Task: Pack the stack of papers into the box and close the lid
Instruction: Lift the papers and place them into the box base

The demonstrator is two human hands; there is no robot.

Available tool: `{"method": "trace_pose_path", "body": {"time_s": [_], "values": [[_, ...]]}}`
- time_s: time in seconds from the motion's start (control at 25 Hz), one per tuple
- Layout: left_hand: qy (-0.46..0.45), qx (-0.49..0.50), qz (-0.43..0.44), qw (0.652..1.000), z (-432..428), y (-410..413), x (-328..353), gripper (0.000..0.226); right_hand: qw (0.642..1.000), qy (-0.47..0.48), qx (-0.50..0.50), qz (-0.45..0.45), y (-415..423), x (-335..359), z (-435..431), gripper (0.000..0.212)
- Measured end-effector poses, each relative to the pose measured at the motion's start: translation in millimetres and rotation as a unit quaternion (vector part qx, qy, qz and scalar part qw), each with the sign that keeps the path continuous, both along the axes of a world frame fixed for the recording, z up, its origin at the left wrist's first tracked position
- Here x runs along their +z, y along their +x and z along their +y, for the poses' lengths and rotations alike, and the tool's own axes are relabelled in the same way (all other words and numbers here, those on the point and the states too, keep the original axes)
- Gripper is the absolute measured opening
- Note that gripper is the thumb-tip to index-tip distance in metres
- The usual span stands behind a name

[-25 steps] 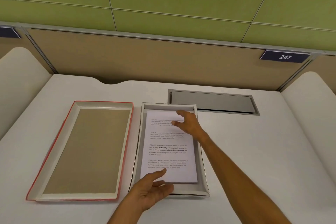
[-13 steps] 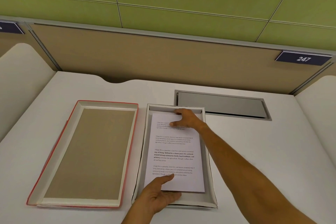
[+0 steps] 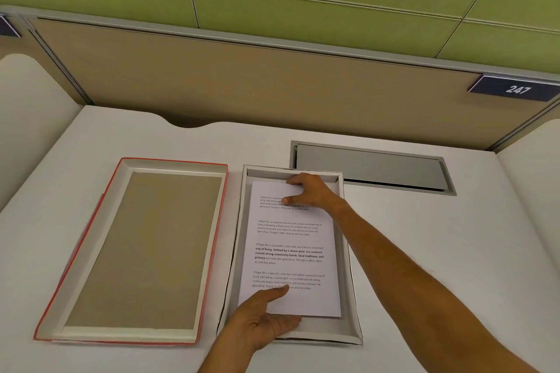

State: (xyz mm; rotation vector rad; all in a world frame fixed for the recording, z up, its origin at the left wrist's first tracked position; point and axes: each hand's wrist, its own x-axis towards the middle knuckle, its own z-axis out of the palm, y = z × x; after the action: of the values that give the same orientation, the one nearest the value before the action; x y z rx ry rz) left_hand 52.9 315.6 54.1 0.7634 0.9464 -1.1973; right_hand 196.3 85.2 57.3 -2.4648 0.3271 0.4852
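Note:
A white stack of printed papers lies inside the shallow grey-white box at the middle of the desk. My left hand holds the stack's near edge, thumb on top and fingers underneath. My right hand grips the far edge the same way, at the box's far wall. The lid, red-edged with a brown inside, lies upside down to the left of the box.
A grey metal cable flap is set into the white desk behind the box on the right. A tan partition with a "247" plate closes the back. Curved white side panels flank the desk.
My left hand has closed onto the stack's near edge, and my right hand slid to the far edge. The papers sit lower and straighter in the box.

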Motion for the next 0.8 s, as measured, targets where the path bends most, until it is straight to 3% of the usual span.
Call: {"method": "trace_pose_path", "body": {"time_s": [0.4,0.6,0.72,0.8], "values": [[-0.005,-0.007,-0.012,1.0,2.2,1.0,1.3,0.035,1.0,-0.009,0.004,-0.016,-4.2,-1.2,1.4,0.066],[-0.01,-0.102,-0.038,0.994,34.1,9.5,24.8,0.058,0.999,-0.02,0.009,-0.024,1.0,15.8,1.9,0.068],[0.019,-0.11,-0.178,0.978,84.8,40.5,36.2,0.048,0.996,0.013,-0.033,-0.077,2.3,35.0,12.3,0.068],[0.111,-0.059,-0.315,0.941,122.1,73.1,42.9,0.035,0.987,0.083,-0.088,-0.108,-1.1,47.2,34.1,0.066]]}}
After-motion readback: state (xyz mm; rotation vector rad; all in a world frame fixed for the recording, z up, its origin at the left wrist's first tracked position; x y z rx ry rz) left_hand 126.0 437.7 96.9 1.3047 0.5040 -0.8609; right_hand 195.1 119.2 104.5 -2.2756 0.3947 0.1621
